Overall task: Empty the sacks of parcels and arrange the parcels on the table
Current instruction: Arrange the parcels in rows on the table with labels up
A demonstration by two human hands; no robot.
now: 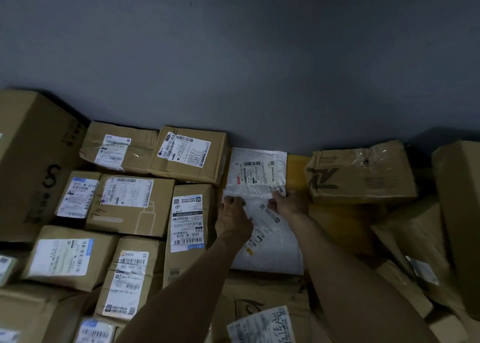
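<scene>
Centre of frame: a white mailer bag [270,254] lies flat among the parcels. Cardboard boxes [130,205] are packed in rows to its left. A crushed box [361,174] sits at the upper right.

A second white bag [255,161] lies just above it in the frame, touching or slightly overlapping it. A yellow envelope [297,166] shows beside that one, against the grey wall [233,57]. Whatever the parcels rest on is hidden.

Grip:
- The left hand [233,216] has its fingers curled onto the bag's crumpled far edge, on the left side.
- The right hand [289,203] pinches the same edge at its right corner, with the fingertips up against the second bag's label.
- Blur at that seam means I cannot be fully sure the right hand has only the nearer bag.

Handling, as a judgement:
- The bag is thin plastic film, wrinkled and sagging, so it is probably light with soft contents.
- It has no stiffness of its own. It will droop and fold if lifted by one corner, and the film is likely slick.
- The shipping labels could peel or crease if used as a handle.
- Hold it by two corners of one edge, as here, or slide a flat palm underneath.
- It is not fragile by the look of it, but heavy boxes could press on it, so it belongs on top or in a gap.
</scene>
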